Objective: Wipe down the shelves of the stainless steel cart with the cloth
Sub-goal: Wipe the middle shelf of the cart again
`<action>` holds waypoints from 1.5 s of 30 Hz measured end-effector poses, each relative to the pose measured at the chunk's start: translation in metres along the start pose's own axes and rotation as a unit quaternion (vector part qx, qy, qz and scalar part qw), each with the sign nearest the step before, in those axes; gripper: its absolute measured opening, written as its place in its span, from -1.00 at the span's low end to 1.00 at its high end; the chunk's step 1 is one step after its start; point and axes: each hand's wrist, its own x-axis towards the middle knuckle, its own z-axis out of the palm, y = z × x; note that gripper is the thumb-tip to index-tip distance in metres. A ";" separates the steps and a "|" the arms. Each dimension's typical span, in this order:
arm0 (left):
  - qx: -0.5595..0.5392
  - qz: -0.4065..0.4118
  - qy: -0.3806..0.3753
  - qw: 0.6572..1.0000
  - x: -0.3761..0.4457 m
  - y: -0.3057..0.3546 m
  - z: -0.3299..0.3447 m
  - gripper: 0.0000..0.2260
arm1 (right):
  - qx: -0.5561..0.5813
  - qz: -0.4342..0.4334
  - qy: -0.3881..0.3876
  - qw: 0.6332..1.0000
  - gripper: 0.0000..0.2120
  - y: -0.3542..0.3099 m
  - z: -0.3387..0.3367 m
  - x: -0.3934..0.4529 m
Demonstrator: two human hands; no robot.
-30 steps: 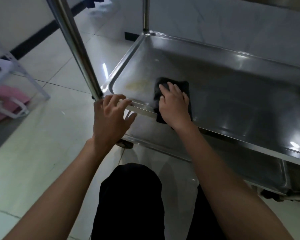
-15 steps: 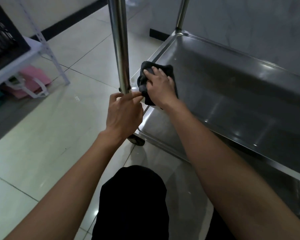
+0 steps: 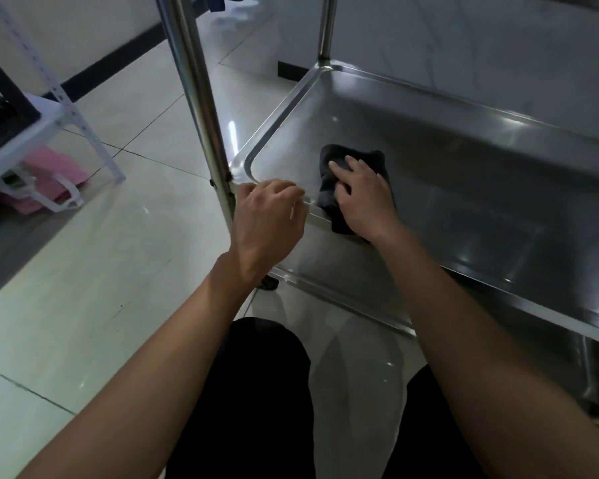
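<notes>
Right hand [image 3: 363, 198] presses dark cloth [image 3: 332, 188] on steel shelf [image 3: 464, 174]; left hand [image 3: 267, 219] grips its rim.

No readable text, label, brand, number or sign shows anywhere in this view.

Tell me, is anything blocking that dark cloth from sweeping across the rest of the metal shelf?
Nothing visible does. The right hand presses the cloth flat near the shelf's front left corner, and the steel to the right lies bare. The left hand grips the front rim beside it, out of that path.
</notes>
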 end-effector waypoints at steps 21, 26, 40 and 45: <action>-0.021 0.120 -0.219 0.968 0.044 0.142 0.054 -0.69 | -0.058 0.190 0.075 0.977 -0.55 0.172 -0.078 -0.098; -0.038 0.139 -0.213 0.966 0.048 0.131 0.057 -0.71 | -0.060 0.187 0.075 0.978 -0.54 0.159 -0.073 -0.073; 0.064 -0.011 -0.135 0.989 0.057 -0.012 0.017 -0.74 | -0.039 0.084 0.028 0.995 -0.53 0.044 -0.004 0.058; 0.024 0.022 -0.102 0.994 0.050 -0.034 0.015 -0.76 | -0.035 0.024 0.006 0.999 -0.53 -0.008 0.021 0.108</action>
